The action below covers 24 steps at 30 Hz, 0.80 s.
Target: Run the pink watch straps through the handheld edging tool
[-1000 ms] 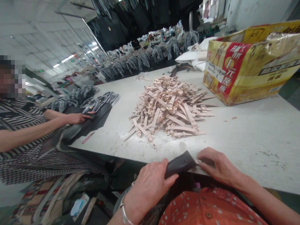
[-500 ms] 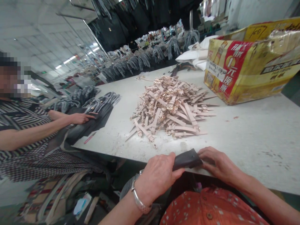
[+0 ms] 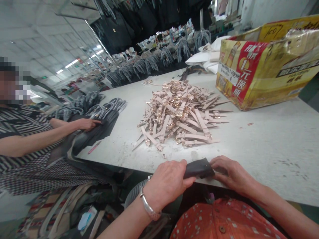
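A dark leather piece [image 3: 198,168] lies across the near edge of the white table [image 3: 269,146], held from both ends. My left hand [image 3: 166,184], with a silver bangle on the wrist, is closed round its left end. My right hand [image 3: 230,174] pinches its right end, fingers curled on the table edge. Just beyond, a heap of pale pink straps with gold buckles [image 3: 179,114] sits in the middle of the table.
A yellow and red cardboard box [image 3: 264,63] stands at the back right, white cloth [image 3: 206,58] behind it. At the left a person in a striped top rests a hand [image 3: 87,123] on dark bag parts [image 3: 99,127]. Rows of dark bag handles [image 3: 149,64] line the far edge.
My left hand has slid up and to the right along the dark piece, closer to my right hand; less of the piece shows between them. The right hand has barely moved.
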Each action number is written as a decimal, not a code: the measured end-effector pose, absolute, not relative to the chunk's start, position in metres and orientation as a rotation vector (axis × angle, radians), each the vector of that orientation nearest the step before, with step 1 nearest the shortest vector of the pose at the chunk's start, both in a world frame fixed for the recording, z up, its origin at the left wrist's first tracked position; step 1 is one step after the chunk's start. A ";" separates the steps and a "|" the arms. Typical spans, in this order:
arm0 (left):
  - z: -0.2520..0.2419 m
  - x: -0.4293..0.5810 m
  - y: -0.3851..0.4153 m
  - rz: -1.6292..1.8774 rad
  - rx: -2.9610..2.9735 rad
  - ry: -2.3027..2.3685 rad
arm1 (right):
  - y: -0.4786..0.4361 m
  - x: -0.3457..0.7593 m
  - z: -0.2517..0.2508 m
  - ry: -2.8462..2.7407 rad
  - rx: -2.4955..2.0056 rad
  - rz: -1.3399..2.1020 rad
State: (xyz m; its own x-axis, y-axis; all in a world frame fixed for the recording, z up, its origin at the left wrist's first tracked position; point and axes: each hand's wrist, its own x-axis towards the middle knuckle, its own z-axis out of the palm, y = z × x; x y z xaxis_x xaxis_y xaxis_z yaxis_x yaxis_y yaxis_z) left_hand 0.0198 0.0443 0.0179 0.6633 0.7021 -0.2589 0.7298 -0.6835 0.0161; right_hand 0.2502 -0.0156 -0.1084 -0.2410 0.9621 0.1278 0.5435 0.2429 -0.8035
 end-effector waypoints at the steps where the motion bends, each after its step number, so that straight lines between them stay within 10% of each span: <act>1: 0.017 0.019 0.046 -0.347 2.750 1.193 | -0.016 0.250 -0.108 -1.884 -1.373 0.849; 24: 0.029 0.005 0.053 -0.382 2.790 1.176 | -0.015 0.251 -0.109 -1.885 -1.376 0.838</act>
